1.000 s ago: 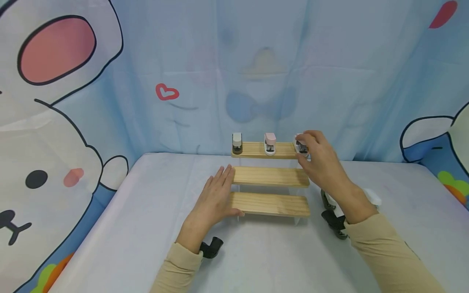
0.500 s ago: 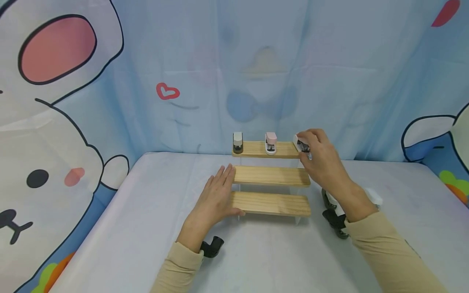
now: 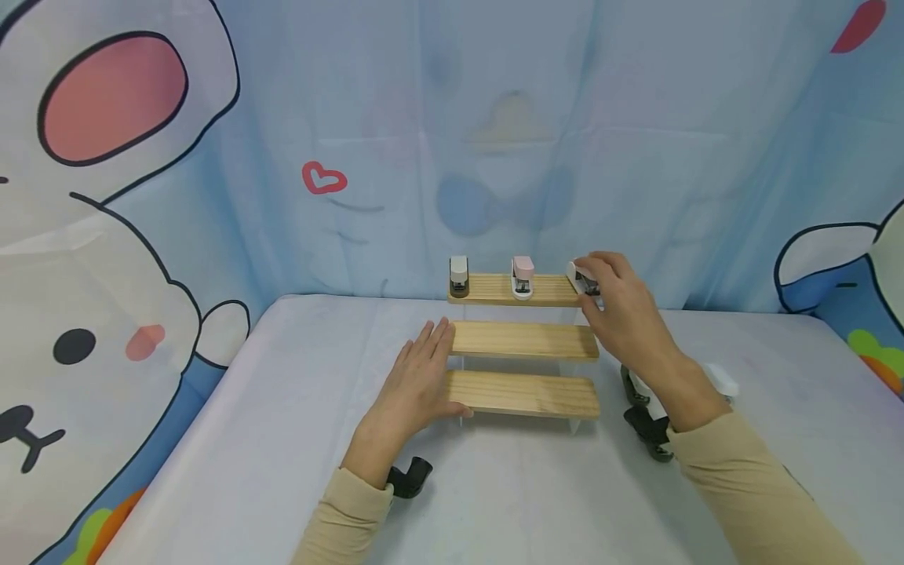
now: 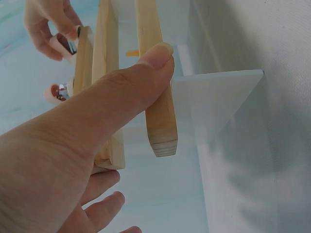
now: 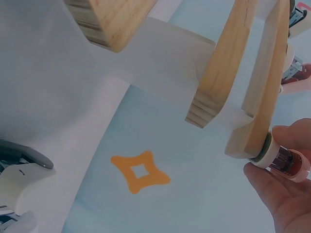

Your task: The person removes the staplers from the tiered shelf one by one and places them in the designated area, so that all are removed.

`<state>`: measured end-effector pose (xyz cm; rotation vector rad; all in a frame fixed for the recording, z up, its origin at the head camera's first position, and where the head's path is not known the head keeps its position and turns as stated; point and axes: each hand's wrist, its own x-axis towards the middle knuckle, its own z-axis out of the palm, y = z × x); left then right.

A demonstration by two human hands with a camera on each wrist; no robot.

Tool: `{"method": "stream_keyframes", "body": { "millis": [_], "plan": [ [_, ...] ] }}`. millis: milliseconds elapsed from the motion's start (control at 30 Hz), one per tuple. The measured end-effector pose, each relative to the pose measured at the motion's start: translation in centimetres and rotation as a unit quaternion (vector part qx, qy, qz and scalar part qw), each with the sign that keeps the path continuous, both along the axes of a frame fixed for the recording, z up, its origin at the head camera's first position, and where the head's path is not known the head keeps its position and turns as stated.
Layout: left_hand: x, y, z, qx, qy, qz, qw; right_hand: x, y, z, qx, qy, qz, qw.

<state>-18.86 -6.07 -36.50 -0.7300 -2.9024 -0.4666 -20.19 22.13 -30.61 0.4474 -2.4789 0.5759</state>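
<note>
A three-tier wooden shelf stands on clear side supports, with top board (image 3: 494, 289), middle board (image 3: 523, 340) and bottom board (image 3: 523, 394). The right hand (image 3: 625, 314) pinches a small stapler (image 3: 582, 281) at the top board's right end; in the right wrist view that stapler (image 5: 282, 160) touches the board's end. A pink stapler (image 3: 523, 278) and a white-and-dark stapler (image 3: 458, 276) stand on the top board. Against the shelf's left side rests the left hand (image 3: 413, 384), fingers extended, its thumb on the bottom board's edge in the left wrist view (image 4: 160, 111).
More staplers (image 3: 636, 386) lie on the white-covered table (image 3: 268, 439) at the right, partly hidden by the right forearm. A light-blue printed curtain (image 3: 381, 235) hangs behind the table. Black wrist straps show at both wrists.
The right hand and its stapler have shifted slightly to the right, and the stapler has turned so that it leans more. The left hand keeps its place on the shelf.
</note>
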Motion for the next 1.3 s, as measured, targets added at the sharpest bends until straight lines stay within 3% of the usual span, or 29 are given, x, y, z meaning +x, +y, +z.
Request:
{"method": "stream_keyframes", "body": {
  "millis": [700,1000,1300],
  "plan": [
    [0.2,0.1,0.1,0.000,0.004,-0.002,1.0000,2.4,1.4,0.2,0.005,0.058,-0.001,0.9983],
    [0.1,0.0,0.1,0.013,-0.014,-0.003,0.9998,3.4,1.8,0.0,0.009,0.070,-0.014,0.9974],
    [0.2,-0.1,0.0,0.030,0.026,-0.040,0.9984,4.7,2.7,-0.5,0.009,0.080,-0.021,0.9965]
  ]
}}
